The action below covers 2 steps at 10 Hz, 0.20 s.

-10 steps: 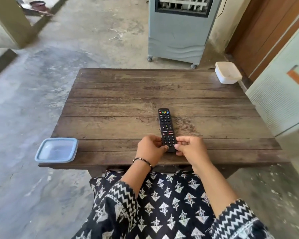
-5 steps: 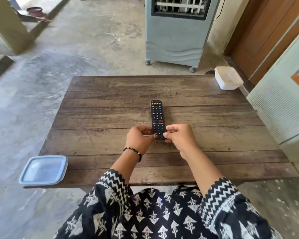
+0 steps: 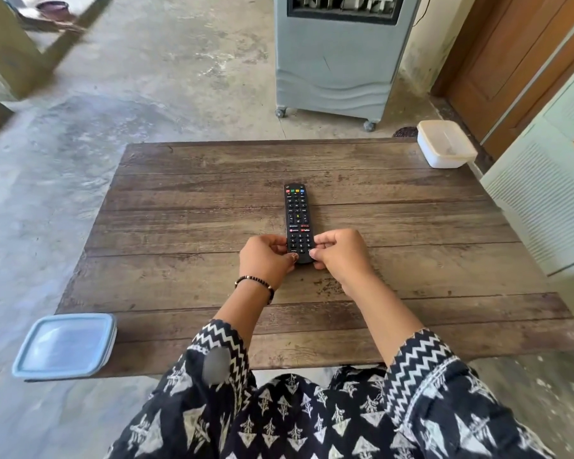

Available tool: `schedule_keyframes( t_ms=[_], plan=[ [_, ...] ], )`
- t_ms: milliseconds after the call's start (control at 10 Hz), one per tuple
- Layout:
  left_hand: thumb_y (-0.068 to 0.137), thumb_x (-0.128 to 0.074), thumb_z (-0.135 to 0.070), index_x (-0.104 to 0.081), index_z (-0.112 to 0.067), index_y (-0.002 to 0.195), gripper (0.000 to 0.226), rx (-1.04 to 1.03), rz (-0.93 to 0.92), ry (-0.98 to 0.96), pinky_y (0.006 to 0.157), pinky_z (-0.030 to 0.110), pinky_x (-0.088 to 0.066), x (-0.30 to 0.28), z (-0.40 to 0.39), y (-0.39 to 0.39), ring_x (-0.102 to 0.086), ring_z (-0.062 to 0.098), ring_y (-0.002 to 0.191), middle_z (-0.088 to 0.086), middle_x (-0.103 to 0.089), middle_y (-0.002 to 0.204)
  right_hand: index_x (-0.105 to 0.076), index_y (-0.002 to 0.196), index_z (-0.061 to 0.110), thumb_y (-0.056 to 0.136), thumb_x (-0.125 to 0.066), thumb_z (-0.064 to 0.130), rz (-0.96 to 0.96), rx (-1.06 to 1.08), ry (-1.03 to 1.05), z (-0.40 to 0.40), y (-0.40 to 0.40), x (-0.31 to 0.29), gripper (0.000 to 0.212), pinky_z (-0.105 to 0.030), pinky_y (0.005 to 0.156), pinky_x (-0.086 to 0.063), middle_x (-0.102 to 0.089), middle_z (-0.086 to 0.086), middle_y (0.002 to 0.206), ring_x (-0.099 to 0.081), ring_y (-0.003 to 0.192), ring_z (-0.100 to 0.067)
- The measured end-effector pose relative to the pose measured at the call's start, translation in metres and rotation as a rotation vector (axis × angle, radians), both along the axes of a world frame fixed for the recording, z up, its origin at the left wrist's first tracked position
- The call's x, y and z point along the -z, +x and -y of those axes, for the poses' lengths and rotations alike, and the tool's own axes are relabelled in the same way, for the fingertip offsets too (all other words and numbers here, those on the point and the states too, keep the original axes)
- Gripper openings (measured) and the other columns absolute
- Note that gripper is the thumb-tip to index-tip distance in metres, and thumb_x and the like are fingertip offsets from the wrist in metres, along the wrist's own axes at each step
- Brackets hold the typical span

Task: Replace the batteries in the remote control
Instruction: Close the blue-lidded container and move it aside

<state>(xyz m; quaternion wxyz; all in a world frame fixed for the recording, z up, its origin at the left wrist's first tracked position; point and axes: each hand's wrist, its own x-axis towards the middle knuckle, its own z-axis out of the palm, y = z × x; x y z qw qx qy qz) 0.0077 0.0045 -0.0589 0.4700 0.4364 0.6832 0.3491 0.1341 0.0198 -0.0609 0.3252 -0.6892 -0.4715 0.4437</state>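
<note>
I see the remote (image 3: pixel 298 220) lying buttons-up on the table (image 3: pixel 179 226), roughly mid-table, long axis pointing away from me. My left hand (image 3: pixel 268 260) and right hand (image 3: pixel 340 251) sit on either side of the remote's near end, fingers curled in, each pinching an edge of that end. Both are clamped on the remote, left from the left edge, right from the right edge. The far end rests flat on the wood; I can't tell whether the near end is lifted or flat.

Why this hold, as I read it: a two-sided pinch at the near end gives control to lift and flip the remote, since the battery door should be on the underside, which is hidden. So I judge the task barely started: no cover off, no batteries visible anywhere.

Left of the remote and nearer to me, a blue box (image 3: pixel 65 346) with its lid on hangs off the table's corner. Right of the remote and farther away, a white box (image 3: pixel 446 149) sits at the far corner. Either may hold batteries; contents not visible. Beyond the remote, on the floor, a cooler (image 3: pixel 338 61).

Next move probably calls for turning the remote over.
</note>
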Motion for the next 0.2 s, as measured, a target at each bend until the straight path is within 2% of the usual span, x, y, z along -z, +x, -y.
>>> schedule_keyframes(
  t_ms=[100, 200],
  plan=[
    [0.077, -0.068, -0.003, -0.069, -0.007, 0.093, 0.017, 0.0, -0.032, 0.005, 0.075, 0.034, -0.059, 0.004, -0.001, -0.0003, -0.066, 0.015, 0.07, 0.006, -0.072, 0.083, -0.066, 0.102, -0.002, 0.077, -0.068, -0.004, 0.003, -0.008, 0.0, 0.0015, 0.0007, 0.0014, 0.026, -0.037, 0.067, -0.058, -0.06, 0.001, 0.066, -0.059, 0.052, -0.014],
    [0.078, -0.069, -0.008, -0.066, -0.007, 0.097, 0.019, 0.002, -0.06, -0.007, 0.082, 0.039, -0.057, 0.0002, 0.0029, 0.0006, -0.067, 0.019, 0.081, 0.007, -0.072, 0.091, -0.067, 0.104, 0.001, 0.08, -0.065, 0.0, 0.032, 0.005, 0.017, 0.0066, 0.0016, -0.0018, 0.024, -0.04, 0.075, -0.058, -0.069, -0.009, 0.08, -0.064, 0.063, -0.02]
  ],
)
